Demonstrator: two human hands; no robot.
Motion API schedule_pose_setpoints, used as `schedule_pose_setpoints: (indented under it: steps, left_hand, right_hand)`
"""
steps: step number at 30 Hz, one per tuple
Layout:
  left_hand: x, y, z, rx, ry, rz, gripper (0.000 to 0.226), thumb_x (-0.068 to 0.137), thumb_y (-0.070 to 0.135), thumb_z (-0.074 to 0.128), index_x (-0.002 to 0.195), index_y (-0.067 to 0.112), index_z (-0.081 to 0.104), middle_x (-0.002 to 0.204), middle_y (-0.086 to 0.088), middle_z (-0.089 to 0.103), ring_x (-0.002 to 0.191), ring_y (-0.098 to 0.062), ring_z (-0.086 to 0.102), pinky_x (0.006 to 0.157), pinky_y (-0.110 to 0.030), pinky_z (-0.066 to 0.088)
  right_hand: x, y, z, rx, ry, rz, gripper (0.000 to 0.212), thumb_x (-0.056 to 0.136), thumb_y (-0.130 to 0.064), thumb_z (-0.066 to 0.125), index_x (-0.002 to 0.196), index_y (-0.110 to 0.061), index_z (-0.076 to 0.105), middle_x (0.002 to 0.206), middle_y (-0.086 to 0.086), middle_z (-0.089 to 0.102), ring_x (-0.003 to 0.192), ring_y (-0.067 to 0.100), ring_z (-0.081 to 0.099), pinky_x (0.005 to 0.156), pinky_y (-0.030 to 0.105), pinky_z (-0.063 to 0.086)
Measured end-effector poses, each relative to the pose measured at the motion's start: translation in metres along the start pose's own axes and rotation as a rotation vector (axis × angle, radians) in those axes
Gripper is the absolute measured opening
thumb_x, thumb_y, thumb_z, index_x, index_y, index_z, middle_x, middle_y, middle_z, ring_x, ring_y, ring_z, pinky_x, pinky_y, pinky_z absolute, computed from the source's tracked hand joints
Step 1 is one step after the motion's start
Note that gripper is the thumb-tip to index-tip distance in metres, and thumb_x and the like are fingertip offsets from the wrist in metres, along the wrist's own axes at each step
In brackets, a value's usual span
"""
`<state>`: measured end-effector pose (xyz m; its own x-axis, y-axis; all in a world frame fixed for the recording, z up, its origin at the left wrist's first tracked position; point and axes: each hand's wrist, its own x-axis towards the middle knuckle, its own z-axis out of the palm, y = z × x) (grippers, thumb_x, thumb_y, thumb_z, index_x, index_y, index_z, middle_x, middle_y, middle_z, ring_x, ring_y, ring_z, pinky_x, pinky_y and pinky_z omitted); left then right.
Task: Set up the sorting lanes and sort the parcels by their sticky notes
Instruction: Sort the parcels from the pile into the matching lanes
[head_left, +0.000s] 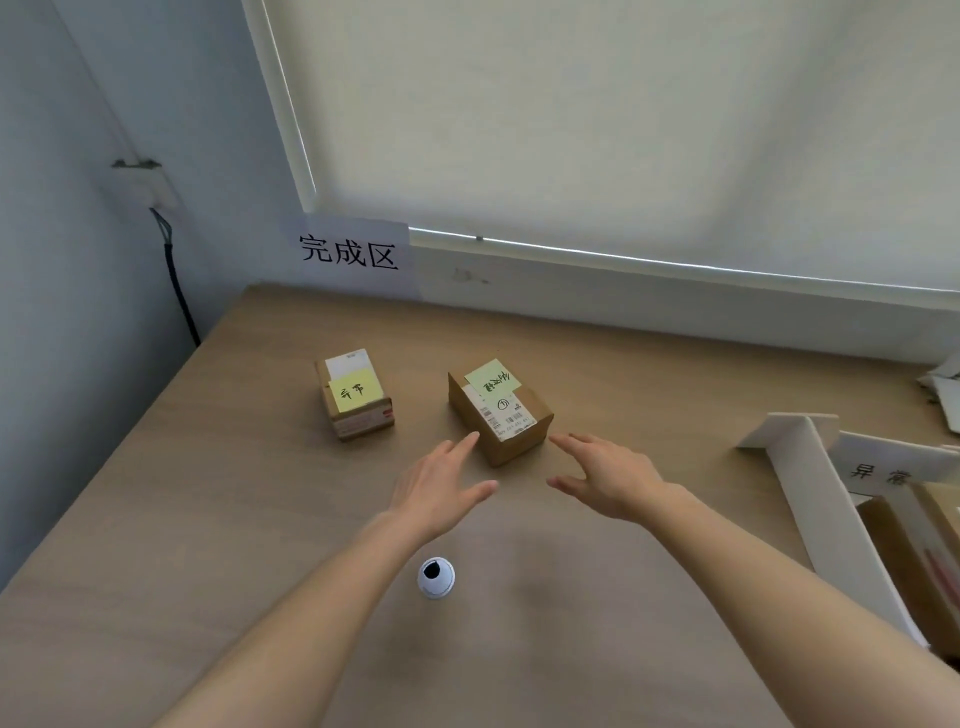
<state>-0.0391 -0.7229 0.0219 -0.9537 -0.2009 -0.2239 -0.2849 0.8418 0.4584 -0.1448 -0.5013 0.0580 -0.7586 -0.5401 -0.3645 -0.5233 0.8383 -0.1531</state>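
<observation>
Two small cardboard parcels stand on the wooden table (208, 519). The left parcel (358, 410) carries a yellow sticky note (353, 391) on top. The right parcel (506, 421) has a green sticky note (492, 378) and a white shipping label. My left hand (441, 483) is open just left of the right parcel's near corner, fingertips close to its side. My right hand (605, 478) is open just right of that corner. Neither hand holds anything.
A white paper sign (353, 252) with black characters hangs on the wall behind the table. White divider boards (810, 499) with a labelled card (878, 475) and another box stand at the right edge. A small white round camera (436, 577) sits near me. A black cable (179, 291) runs down the left wall.
</observation>
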Motion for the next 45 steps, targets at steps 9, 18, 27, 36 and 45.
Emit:
schedule_pose_setpoints:
  steps: [9, 18, 27, 36, 45]
  left_hand:
    - [0.116, -0.019, 0.07, -0.142, 0.007, -0.005, 0.088, 0.078, 0.075, 0.05, 0.152, 0.039, 0.019, 0.144, 0.003, 0.044, 0.131, -0.023, 0.044, 0.102, -0.047, 0.044]
    - [0.144, -0.031, 0.091, -0.179, 0.1, -0.023, 0.081, 0.084, 0.069, 0.056, 0.152, 0.036, 0.026, 0.148, 0.006, 0.043, 0.133, -0.021, 0.044, 0.102, -0.044, 0.044]
    - [0.14, -0.032, 0.1, -0.369, 0.159, -0.013, 0.08, 0.085, 0.043, 0.072, 0.152, 0.025, 0.032, 0.146, 0.002, 0.048, 0.128, -0.016, 0.048, 0.102, -0.028, 0.04]
    - [0.11, -0.023, 0.096, -0.414, 0.179, -0.026, 0.077, 0.087, 0.038, 0.072, 0.152, 0.026, 0.033, 0.145, 0.003, 0.049, 0.127, -0.014, 0.049, 0.105, -0.033, 0.042]
    - [-0.004, 0.077, 0.017, -0.365, 0.212, 0.115, 0.076, 0.087, 0.04, 0.071, 0.152, 0.023, 0.035, 0.141, 0.002, 0.052, 0.124, -0.016, 0.05, 0.103, -0.034, 0.043]
  right_hand:
    - [0.123, 0.028, 0.046, 0.053, 0.072, -0.049, 0.068, 0.1, -0.053, 0.051, 0.158, -0.042, 0.016, 0.165, 0.004, 0.023, 0.138, 0.034, 0.045, 0.1, 0.048, 0.045]
    - [0.158, 0.041, 0.076, 0.19, 0.127, -0.083, 0.066, 0.099, -0.051, 0.053, 0.156, -0.04, 0.023, 0.141, 0.007, 0.046, 0.118, 0.033, 0.057, 0.089, 0.045, 0.052]
    - [0.153, 0.033, 0.091, 0.427, 0.088, -0.133, 0.071, 0.1, -0.038, 0.058, 0.159, -0.032, 0.02, 0.153, 0.008, 0.034, 0.128, 0.032, 0.05, 0.105, 0.043, 0.043]
    - [0.12, 0.02, 0.082, 0.462, 0.082, -0.133, 0.071, 0.101, -0.021, 0.058, 0.161, -0.025, 0.02, 0.16, 0.007, 0.032, 0.141, 0.029, 0.039, 0.113, 0.035, 0.035]
    - [-0.038, 0.016, -0.007, 0.368, 0.181, -0.079, 0.068, 0.1, -0.03, 0.054, 0.157, -0.038, 0.018, 0.144, 0.004, 0.044, 0.127, 0.032, 0.05, 0.103, 0.046, 0.045]
